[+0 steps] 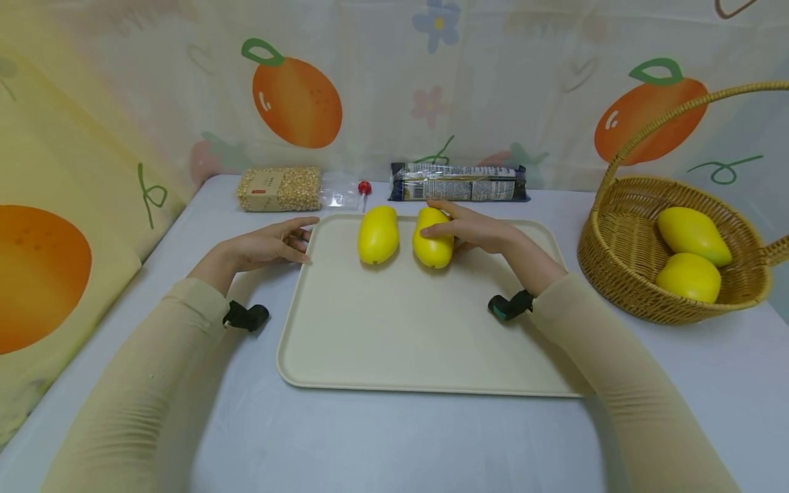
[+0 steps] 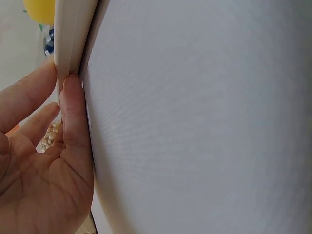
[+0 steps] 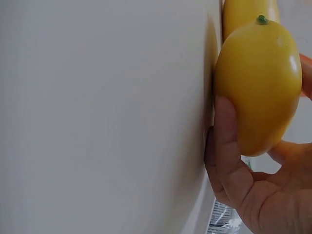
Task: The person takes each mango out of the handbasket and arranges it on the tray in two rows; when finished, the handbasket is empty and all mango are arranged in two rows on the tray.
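In the head view two yellow mangoes lie side by side near the back of the beige tray (image 1: 394, 329), the left mango (image 1: 379, 235) apart from the other. My right hand (image 1: 471, 229) grips the right mango (image 1: 433, 246) from its far right side. The right wrist view shows fingers (image 3: 226, 131) curled round this mango (image 3: 261, 87), its green stem end turned away from the palm. My left hand (image 1: 268, 244) is at the tray's back left corner. In the left wrist view its fingertips (image 2: 73, 90) hold the tray rim (image 2: 73, 34) from both sides.
At the right stands a wicker basket (image 1: 592, 253) with a tall handle, holding two mangoes (image 1: 693, 236). Behind the tray lie a bag of corn kernels (image 1: 298, 188), a red lollipop (image 1: 365, 187) and a dark packaged snack (image 1: 459, 183). A printed curtain (image 1: 382, 82) hangs behind.
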Demonstrator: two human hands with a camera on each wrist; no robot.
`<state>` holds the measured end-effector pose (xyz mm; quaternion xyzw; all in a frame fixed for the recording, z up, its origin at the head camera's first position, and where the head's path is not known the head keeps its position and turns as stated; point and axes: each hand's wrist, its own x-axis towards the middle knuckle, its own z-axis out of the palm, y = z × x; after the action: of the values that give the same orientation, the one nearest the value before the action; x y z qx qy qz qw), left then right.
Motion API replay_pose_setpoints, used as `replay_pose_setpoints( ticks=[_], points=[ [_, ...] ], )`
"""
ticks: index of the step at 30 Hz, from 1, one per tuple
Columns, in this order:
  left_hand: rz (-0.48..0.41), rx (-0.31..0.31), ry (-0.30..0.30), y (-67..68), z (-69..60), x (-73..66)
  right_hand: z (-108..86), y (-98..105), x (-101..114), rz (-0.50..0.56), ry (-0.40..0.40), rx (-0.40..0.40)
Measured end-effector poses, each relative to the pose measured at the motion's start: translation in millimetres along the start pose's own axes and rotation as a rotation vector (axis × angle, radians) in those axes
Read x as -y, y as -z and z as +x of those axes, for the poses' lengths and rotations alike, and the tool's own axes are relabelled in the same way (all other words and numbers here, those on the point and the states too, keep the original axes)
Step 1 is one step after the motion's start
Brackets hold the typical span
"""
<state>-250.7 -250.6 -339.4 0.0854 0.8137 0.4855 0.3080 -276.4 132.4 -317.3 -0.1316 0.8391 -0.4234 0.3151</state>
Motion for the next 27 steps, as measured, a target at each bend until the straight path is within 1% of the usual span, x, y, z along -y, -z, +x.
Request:
replay_pose_setpoints(
  ticks=[10, 27],
  points=[
    [0.009, -0.008, 0.005, 0.4, 1.1, 0.5, 0.0, 0.4, -0.3, -0.008, -0.013, -0.001],
    [0.013, 0.003, -0.004, 0.9, 0.1, 0.1, -2.0, -0.9, 4.2, -0.002, -0.02, -0.006]
  ],
)
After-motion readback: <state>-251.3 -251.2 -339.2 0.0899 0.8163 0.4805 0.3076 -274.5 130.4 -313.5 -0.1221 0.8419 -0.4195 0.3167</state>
